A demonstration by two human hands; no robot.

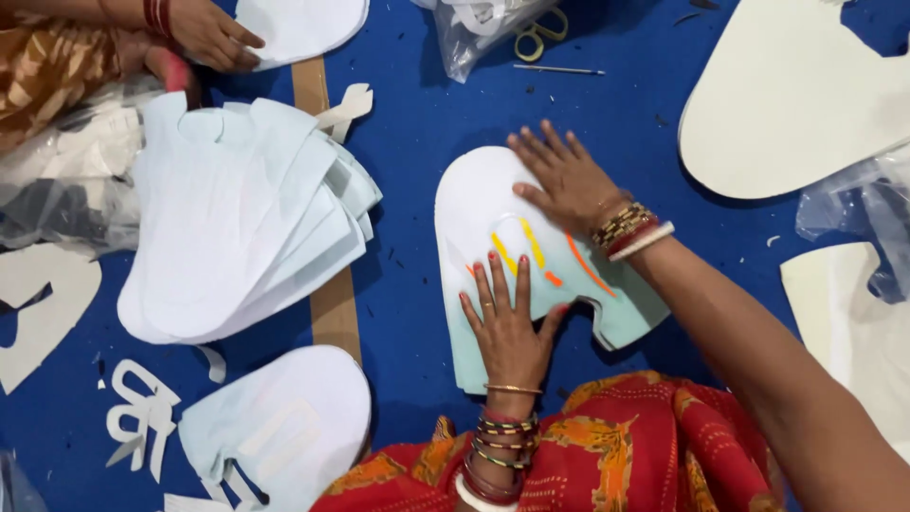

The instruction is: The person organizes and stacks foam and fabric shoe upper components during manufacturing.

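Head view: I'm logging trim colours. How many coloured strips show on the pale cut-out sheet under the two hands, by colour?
Yellow curved strips: 2
Orange strips: 3
Total: 5 showing on the pale mint cut-out sheet; the flat left hand may hide more.

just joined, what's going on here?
A person presses both palms flat on a pale cutout sheet with yellow and orange strips, lying on a blue surface. The left hand is at its near edge, the right hand at its far side. A stack of similar cutouts lies to the left. Another person's hand rests on another cutout at top left. Scissors lie beyond.
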